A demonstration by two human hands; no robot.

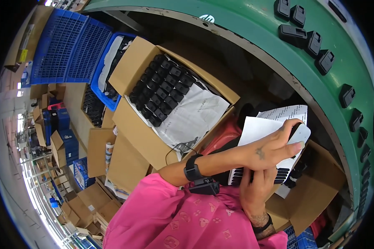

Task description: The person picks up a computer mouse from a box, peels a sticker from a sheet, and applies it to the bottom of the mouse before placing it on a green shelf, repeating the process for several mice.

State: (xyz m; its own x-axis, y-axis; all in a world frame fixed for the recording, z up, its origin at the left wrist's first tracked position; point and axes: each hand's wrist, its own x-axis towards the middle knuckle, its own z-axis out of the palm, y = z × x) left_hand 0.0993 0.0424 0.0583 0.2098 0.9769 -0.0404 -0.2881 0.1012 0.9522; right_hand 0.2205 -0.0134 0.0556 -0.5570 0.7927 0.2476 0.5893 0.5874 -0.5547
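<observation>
Holding a small pale-faced piece with a dark edge (303, 133) between thumb and curled index finger, the left hand (274, 150) in the head view reaches across the body, just above the white sheets (255, 129). The pinch leaves the pale face showing, perhaps so its rounded end stays visible and uncovered.

The right hand (258, 186) comes up from below, fingers bent and close together, their tips partly hidden under the left hand. I cannot tell whether it grips anything; it lies over the sheets beside rows of black strips (281, 176), probably steadying them near the lap.

Left of the hands, a large cardboard box (131, 135) stands with its flaps folded outward, which seems to keep the contents within easy reach. Inside, black units (166, 87) sit in tidy rows on white paper (201, 112), likely to save space and spare their surfaces.

On the green worktop (253, 17), more black units (326, 62) follow the curved-looking edge, apart from the hands. A smaller carton (320, 195) opens just right of the sheets.
</observation>
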